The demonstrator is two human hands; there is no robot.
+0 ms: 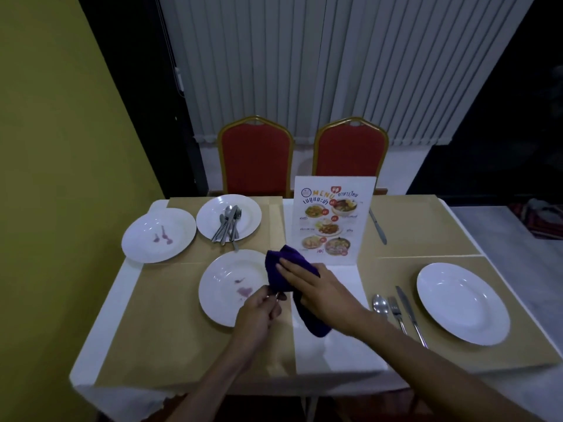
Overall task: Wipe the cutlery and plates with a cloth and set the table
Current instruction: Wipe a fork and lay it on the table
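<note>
My left hand pinches the metal handle of a piece of cutlery whose far end is wrapped in a purple cloth. My right hand grips that cloth around it, above the right rim of a stained white plate. Another stained plate lies at the far left. A third plate holds several pieces of cutlery. At the right, a clean plate lies with a spoon, fork and knife to its left.
A standing menu card is at the table's middle. A lone knife lies on the far right placemat. Two red chairs stand behind the table. A yellow wall is to the left.
</note>
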